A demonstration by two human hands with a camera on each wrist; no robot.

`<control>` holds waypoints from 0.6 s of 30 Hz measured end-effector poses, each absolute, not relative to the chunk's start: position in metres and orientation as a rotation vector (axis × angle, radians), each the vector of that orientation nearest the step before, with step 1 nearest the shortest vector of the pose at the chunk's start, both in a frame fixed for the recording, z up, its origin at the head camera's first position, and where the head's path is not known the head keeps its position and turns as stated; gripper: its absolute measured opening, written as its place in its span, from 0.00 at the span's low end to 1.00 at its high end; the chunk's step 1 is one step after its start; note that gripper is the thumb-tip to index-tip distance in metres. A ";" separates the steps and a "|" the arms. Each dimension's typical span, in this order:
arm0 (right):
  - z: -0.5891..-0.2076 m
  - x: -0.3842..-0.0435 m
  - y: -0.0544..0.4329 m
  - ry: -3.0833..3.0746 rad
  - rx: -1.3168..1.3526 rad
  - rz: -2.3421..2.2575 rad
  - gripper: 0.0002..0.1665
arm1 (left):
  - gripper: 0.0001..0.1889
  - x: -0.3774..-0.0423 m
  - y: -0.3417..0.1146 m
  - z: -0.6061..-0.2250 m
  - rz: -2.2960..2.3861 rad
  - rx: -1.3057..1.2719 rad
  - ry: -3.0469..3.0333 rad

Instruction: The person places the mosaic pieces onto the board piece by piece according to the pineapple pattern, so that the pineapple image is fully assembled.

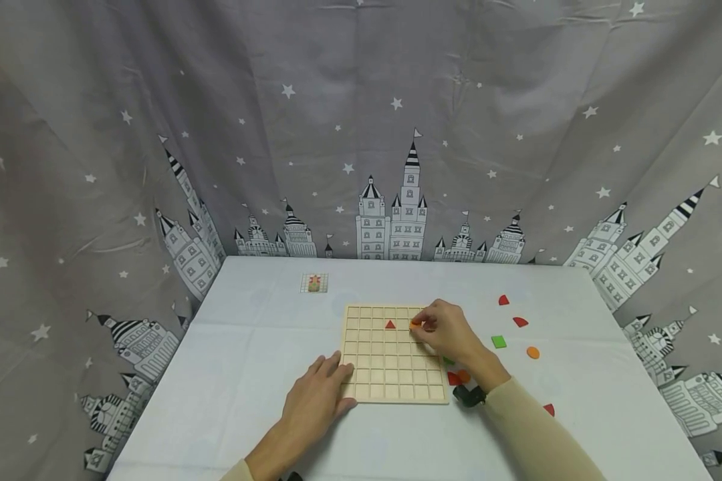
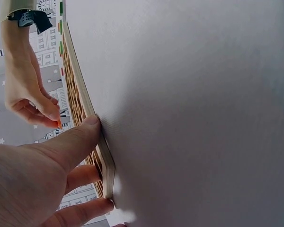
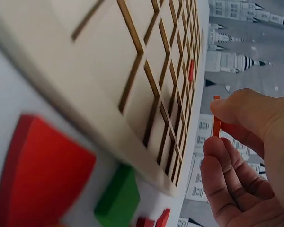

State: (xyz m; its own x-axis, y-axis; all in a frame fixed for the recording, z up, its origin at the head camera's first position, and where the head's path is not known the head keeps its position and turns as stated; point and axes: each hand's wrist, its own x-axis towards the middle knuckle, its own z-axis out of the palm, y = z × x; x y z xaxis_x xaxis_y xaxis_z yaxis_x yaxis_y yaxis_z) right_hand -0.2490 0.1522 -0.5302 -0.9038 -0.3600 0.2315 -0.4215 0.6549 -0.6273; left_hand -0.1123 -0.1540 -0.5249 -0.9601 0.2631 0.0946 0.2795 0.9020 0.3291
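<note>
A pale wooden grid board [image 1: 391, 367] lies on the white table. My left hand [image 1: 315, 397] rests at its near left corner, the fingers fairly straight; in the left wrist view the thumb [image 2: 80, 137] touches the front edge. Over the far right part of the grid, my right hand [image 1: 454, 334] pinches a small orange piece [image 3: 216, 116] between thumb and fingers. The right wrist view shows that piece edge-on, held above the board. A red triangle [image 1: 390, 325] sits in a grid cell just left of the right hand.
Loose pieces lie right of the board: a green square [image 1: 499, 341], an orange disc [image 1: 533, 352], and several red quarter-circles [image 1: 520, 322]. More pieces lie close to the board's right edge, partly behind the right arm. A small picture card [image 1: 315, 282] lies at the back left.
</note>
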 end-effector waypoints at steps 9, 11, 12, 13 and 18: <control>-0.537 -0.245 0.134 -2.785 0.731 1.099 0.05 | 0.31 -0.113 -0.156 -0.529 -0.535 -0.430 -3.020; -0.537 -0.245 0.130 -2.778 0.759 1.099 0.05 | 0.31 -0.113 -0.156 -0.528 -0.533 -0.426 -3.023; -0.538 -0.245 0.128 -2.772 0.778 1.089 0.04 | 0.31 -0.112 -0.156 -0.528 -0.532 -0.424 -3.023; -0.538 -0.245 0.126 -2.768 0.794 1.083 0.04 | 0.31 -0.112 -0.156 -0.528 -0.533 -0.422 -3.024; -0.539 -0.245 0.120 -2.786 0.818 1.052 0.04 | 0.31 -0.113 -0.156 -0.527 -0.545 -0.420 -3.023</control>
State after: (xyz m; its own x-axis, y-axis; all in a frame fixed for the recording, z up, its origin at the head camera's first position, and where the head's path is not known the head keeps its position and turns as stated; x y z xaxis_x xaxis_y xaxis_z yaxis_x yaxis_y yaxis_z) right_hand -0.2450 0.1197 -0.5393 -0.8585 -0.4594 0.2279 -0.4953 0.6279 -0.6003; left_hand -0.1132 -0.1557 -0.5273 -0.9625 0.2566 0.0881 0.2712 0.9016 0.3370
